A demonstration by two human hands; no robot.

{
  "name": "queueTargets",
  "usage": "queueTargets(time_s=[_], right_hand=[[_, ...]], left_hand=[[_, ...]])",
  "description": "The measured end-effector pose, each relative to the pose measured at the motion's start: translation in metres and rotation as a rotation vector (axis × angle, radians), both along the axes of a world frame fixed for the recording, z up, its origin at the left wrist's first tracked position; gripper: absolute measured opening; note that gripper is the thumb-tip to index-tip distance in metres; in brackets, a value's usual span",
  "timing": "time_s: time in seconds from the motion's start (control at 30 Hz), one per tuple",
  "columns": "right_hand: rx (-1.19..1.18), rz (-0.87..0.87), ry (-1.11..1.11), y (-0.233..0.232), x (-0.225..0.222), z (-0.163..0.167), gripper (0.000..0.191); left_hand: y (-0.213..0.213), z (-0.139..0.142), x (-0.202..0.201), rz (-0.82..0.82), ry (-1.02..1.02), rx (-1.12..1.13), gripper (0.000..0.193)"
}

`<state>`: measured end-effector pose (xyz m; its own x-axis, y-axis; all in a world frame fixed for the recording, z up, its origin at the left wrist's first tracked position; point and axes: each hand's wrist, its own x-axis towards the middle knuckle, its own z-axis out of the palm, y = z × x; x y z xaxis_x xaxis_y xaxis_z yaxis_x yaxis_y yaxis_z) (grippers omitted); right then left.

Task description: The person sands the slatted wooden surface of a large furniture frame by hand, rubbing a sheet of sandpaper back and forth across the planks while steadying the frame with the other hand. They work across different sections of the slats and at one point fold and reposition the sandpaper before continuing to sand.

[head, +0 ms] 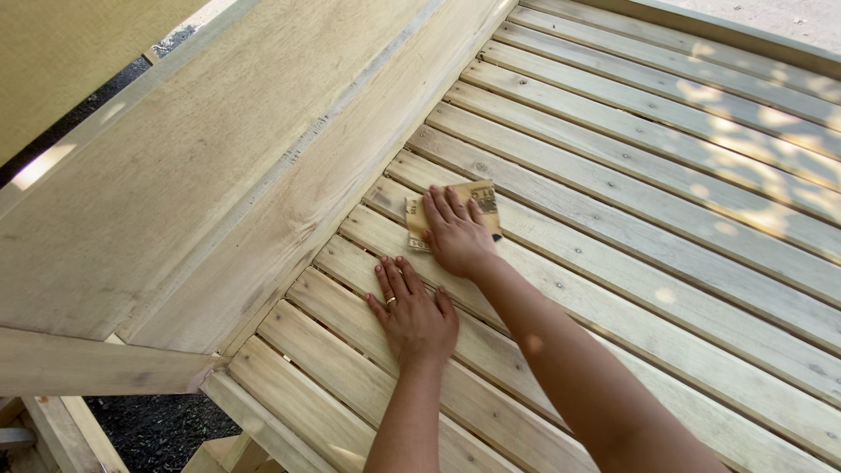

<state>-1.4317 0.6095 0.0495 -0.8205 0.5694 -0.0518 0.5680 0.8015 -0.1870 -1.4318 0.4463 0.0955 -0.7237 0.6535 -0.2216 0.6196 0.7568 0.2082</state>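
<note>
I see my right hand (455, 232) pressed flat, fingers spread, on a tan sheet of sandpaper (477, 197) lying on a pale wooden slat (613, 263). My left hand (416, 311) rests open, just nearer me, bracing on neighbouring slats. I judge even palm pressure along the grain works best, keeping the sheet's edges flat beneath the fingers.

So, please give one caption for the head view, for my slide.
Right hand presses sandpaper on wooden slats; left hand lies flat beside it.

slatted wooden bench (666, 201), sandpaper sheet (484, 194) on slats
</note>
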Motion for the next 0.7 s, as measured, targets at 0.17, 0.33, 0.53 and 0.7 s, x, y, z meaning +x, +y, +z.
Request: queueTargets(time_s=[0.17, 0.33, 0.53, 0.7], right_hand=[[0.112, -0.163, -0.176, -0.011, 0.244, -0.010, 0.070], [0.161, -0.330, -0.112, -0.028, 0.389, -0.006, 0.075], [0.011, -0.172, -0.266, 0.008, 0.257, 0.000, 0.066], [0.021, -0.074, -0.128, 0.050, 0.081, 0.015, 0.066]], left_hand=[[0.001, -0.002, 0.001, -0.019, 0.044, -0.035, 0.079], [0.001, -0.005, 0.003, -0.028, 0.072, -0.049, 0.079], [0.001, -0.006, 0.004, -0.027, 0.073, -0.028, 0.079], [-0.001, -0.007, 0.005, -0.016, 0.055, -0.003, 0.079]])
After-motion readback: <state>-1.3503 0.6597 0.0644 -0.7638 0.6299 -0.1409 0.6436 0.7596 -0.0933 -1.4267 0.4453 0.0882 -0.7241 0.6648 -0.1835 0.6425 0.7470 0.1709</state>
